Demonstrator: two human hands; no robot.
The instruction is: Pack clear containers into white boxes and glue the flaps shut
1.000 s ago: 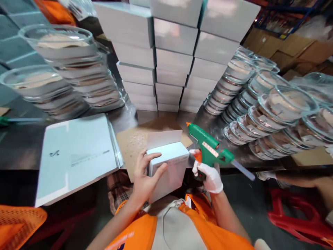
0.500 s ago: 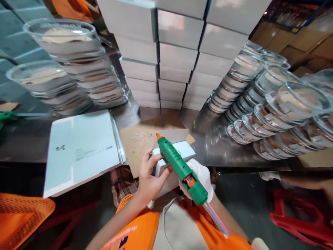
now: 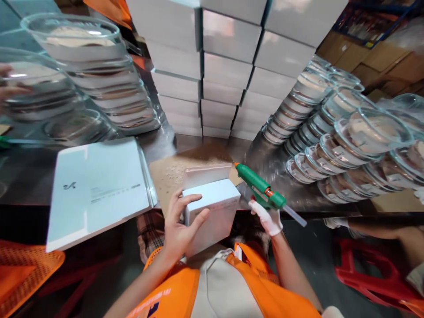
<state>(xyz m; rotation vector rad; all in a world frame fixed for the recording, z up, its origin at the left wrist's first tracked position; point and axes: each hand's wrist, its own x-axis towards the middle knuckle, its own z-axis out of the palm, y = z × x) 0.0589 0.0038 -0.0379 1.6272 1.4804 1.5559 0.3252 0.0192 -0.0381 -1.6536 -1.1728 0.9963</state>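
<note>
At the left edge a blurred hand [image 3: 9, 90] is cut off behind glass lids [image 3: 66, 88]. The box [image 3: 212, 212] hides most of the left hand's [image 3: 177, 227] thumb.

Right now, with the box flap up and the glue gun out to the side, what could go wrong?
The green glue gun in the gloved right hand has its orange nozzle close to the small white cardboard box; glue may drip onto the outside. The bare left hand holds that box near the raised flap, so its fingers could be burnt. The stacked clear round lids lean nearby.
</note>
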